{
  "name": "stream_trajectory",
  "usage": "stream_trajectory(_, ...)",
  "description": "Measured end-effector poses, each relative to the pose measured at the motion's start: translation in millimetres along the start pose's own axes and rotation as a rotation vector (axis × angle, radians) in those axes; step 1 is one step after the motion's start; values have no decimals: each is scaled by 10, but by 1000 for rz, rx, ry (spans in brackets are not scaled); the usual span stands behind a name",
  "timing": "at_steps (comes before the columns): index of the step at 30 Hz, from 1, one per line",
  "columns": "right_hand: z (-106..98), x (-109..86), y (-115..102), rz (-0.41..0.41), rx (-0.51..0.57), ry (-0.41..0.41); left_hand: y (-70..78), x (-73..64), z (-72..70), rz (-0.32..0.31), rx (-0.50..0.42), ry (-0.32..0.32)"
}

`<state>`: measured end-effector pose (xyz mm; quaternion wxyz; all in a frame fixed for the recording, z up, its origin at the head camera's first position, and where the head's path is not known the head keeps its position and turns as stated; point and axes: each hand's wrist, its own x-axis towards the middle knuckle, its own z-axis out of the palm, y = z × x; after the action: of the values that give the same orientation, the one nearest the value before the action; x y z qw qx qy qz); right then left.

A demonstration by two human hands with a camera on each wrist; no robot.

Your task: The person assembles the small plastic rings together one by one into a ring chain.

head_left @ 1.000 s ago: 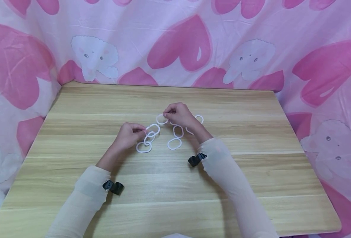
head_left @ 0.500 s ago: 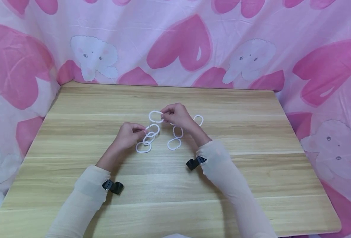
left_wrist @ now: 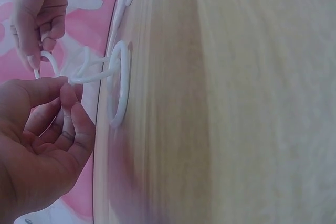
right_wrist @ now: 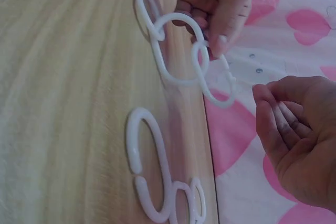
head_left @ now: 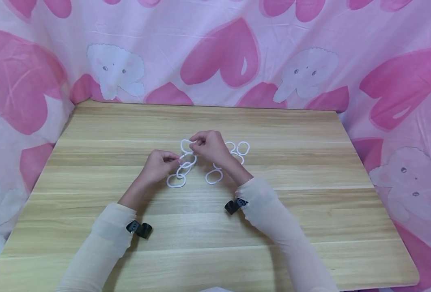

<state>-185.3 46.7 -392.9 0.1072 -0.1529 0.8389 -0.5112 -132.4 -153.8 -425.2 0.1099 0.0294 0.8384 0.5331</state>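
Observation:
A chain of white plastic links rises from the table, its lowest link [head_left: 171, 187] lying on the wood. My left hand [head_left: 158, 165] pinches the top link [head_left: 195, 159] between thumb and fingertips, holding it up. Just beyond, my right hand [head_left: 209, 146] pinches a separate white link [head_left: 181, 145], close to the top chain link. In the left wrist view this link [left_wrist: 48, 56] hangs from the right fingertips above the left thumb. Whether the two links touch cannot be told. In the right wrist view the right fingers cover the pinched link.
Several loose white links lie under and beside the right forearm, among them a near link [head_left: 206, 179] and a far right link [head_left: 248, 148]. A gap shows in one loose link [right_wrist: 160, 150]. Behind the wooden table [head_left: 310, 182] hangs a pink curtain [head_left: 223, 40].
My right hand has carried its link left, then slightly nearer, to the top of the chain. More loose links show behind the right wrist. The left hand has stayed in place.

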Motion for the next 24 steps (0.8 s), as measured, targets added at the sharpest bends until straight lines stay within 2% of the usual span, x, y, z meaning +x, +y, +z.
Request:
stream_trajectory(7,76,-27,0,-30,-86,-1,-6,0,5,-11,5,-5)
stream_trajectory(11,104,-44,22,-44,-136,-15,14,-1,-4,-23,3,13)
stream_trajectory(18,67,-45,71,-26,-143,-15,8,-16,-14,-28,17,-1)
stream_trajectory(24,-16,-24,153,-55,-163,-26,-12,-13,-19,-33,11,-10)
